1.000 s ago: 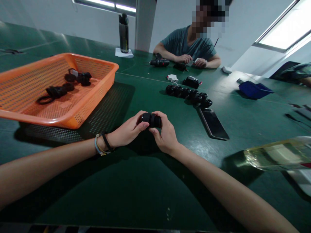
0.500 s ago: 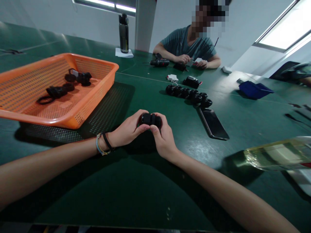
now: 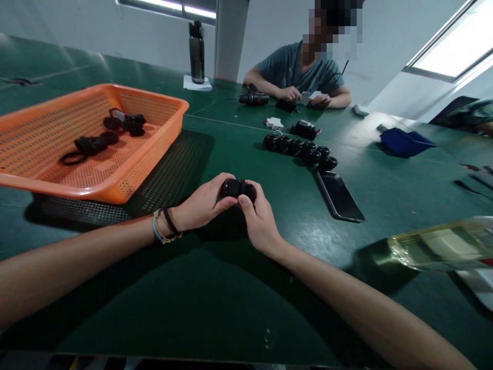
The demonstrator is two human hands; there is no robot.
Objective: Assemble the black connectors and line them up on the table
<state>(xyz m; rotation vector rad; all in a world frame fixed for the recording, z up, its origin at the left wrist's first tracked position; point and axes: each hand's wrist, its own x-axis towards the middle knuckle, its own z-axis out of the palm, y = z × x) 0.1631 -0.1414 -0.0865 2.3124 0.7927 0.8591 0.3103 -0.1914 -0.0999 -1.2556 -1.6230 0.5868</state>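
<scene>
A small black cylindrical part point(image 3: 232, 188), with a raised band round its middle, is held between my two hands just above the table. My left hand point(image 3: 206, 203) grips its left end with thumb and fingers. Its right end sits in my right hand point(image 3: 261, 218), whose thumb presses on the near side. The fingertips behind the part are hidden. Beyond my right hand, several round black parts point(image 3: 295, 147) stand in a row on the green table point(image 3: 246, 303).
At left stands an orange basket point(image 3: 127, 180) with black parts point(image 3: 90, 145) inside. To the right lie a phone point(image 3: 341, 198), a clear yellowish bottle point(image 3: 442, 244) and a blue tray point(image 3: 406, 142). Across the table, a person point(image 3: 292, 72) handles small parts near a power drill point(image 3: 252, 98).
My right thumb has shifted slightly up on the black part. Otherwise both hands keep almost the same place and grip.
</scene>
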